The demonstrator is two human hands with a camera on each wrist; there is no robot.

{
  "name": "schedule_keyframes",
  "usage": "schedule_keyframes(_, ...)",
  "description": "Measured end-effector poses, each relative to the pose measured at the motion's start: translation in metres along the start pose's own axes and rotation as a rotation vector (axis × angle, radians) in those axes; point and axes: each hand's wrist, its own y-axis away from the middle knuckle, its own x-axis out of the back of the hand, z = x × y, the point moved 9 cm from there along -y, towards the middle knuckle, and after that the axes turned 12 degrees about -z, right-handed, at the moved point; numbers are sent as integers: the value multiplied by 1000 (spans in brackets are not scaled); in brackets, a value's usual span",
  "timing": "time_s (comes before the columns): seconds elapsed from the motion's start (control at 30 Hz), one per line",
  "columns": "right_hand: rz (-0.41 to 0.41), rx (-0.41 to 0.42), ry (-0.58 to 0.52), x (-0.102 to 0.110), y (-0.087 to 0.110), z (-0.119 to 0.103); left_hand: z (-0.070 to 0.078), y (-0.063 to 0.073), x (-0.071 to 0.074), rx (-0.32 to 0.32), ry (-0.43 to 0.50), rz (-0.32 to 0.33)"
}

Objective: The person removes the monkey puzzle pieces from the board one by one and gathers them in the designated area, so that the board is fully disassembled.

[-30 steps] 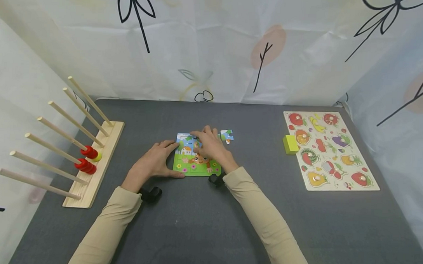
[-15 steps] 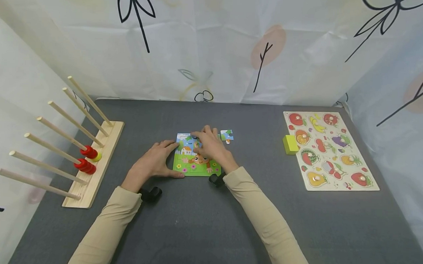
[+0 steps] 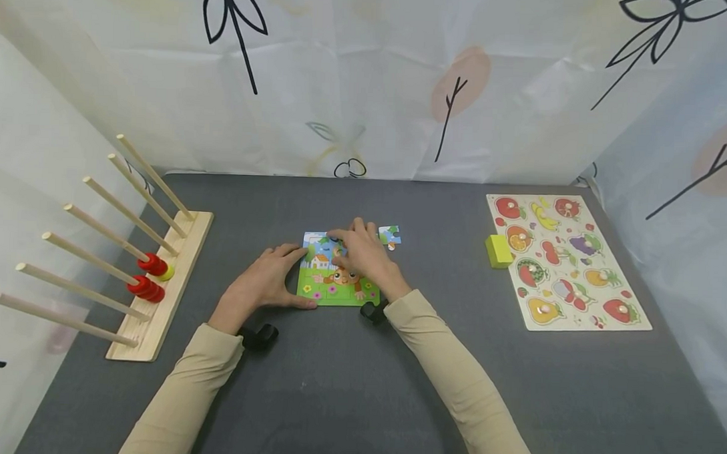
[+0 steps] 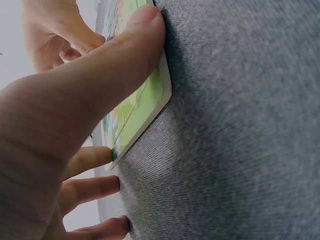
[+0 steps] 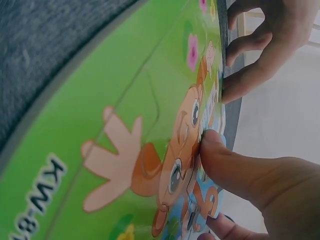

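A person's left hand [image 3: 264, 277] is spread wide and grips nothing; it braces a small, flat jigsaw puzzle [image 3: 330, 294], thumb along the near edge and index fingertip at the left edge. The right hand [image 3: 368, 252] reaches over the puzzle's far half, its thumb and index finger curled in to pinch a blue puzzle piece [image 5: 207, 200] with a brown curl on it. The puzzle lies in the middle of the table [image 3: 321, 392], in front of the person. Just past its far right corner is a loose piece [image 3: 390, 235], apart from it.

Wide stretches of table separate the puzzle from a wooden peg rack [image 3: 178, 264] on the left and a yellow block [image 3: 498, 251] on the right. More surface runs between the forearms. The block meets the left side of a fruit picture board [image 3: 563, 269]; whether it overlaps the board is unclear.

The left wrist view adds the puzzle's thin, pale rim and the other fingertips, down on the table beside it. The right wrist view shows a large-eyed brown cartoon animal, pink flowers and lettering that begins "KW-8", too small to read from the head.

The table is dark grey, with a woven, cloth-like texture. White fabric [image 3: 380, 87] with plant drawings hangs behind it and at both sides.
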Motion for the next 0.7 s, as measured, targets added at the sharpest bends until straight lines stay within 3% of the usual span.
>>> schedule_keyframes(0.7, -61, 62, -45, 1, -2, 3, 0, 0, -1, 0, 0, 5)
